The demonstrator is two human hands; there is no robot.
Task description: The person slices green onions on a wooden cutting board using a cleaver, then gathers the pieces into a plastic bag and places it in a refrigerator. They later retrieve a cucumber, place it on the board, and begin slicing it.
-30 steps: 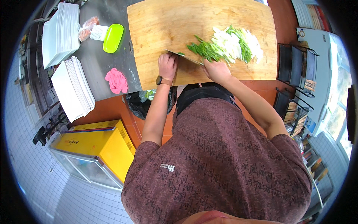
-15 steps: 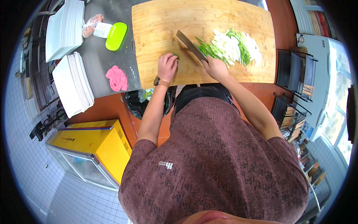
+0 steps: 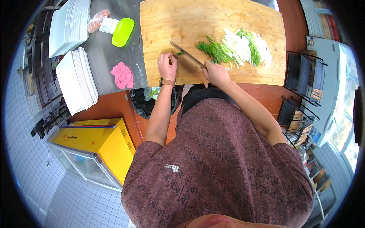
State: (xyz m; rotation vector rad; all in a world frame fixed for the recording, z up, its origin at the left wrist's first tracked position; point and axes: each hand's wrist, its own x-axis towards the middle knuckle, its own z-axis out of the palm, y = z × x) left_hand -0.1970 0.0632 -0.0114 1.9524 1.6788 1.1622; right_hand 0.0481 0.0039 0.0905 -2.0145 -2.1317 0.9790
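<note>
My right hand (image 3: 218, 74) is wrapped round the handle of a kitchen knife (image 3: 187, 55), its blade slanting up and left over the wooden cutting board (image 3: 213, 17). My left hand (image 3: 167, 66), fingers curled, rests on the board's near left part and pinches a short piece of green onion (image 3: 180, 53). The blade lies against or just over that piece; contact is hard to tell. To the right of the knife spreads a pile of sliced green onion (image 3: 235, 47), dark green at its left, with white and green bands farther right.
Left of the board, a dark counter (image 3: 104, 78) bears a green tray (image 3: 123, 32), a pink cloth (image 3: 122, 75), a tied clear bag (image 3: 98, 21) and stacked white trays (image 3: 77, 81). Below the board's near left edge stands a black-lined bin (image 3: 141, 104). Black racks (image 3: 297, 72) stand at right.
The knife has moved left and nearer to me, its blade now by the green onion piece at my left fingertips. The whole view has shifted slightly.
</note>
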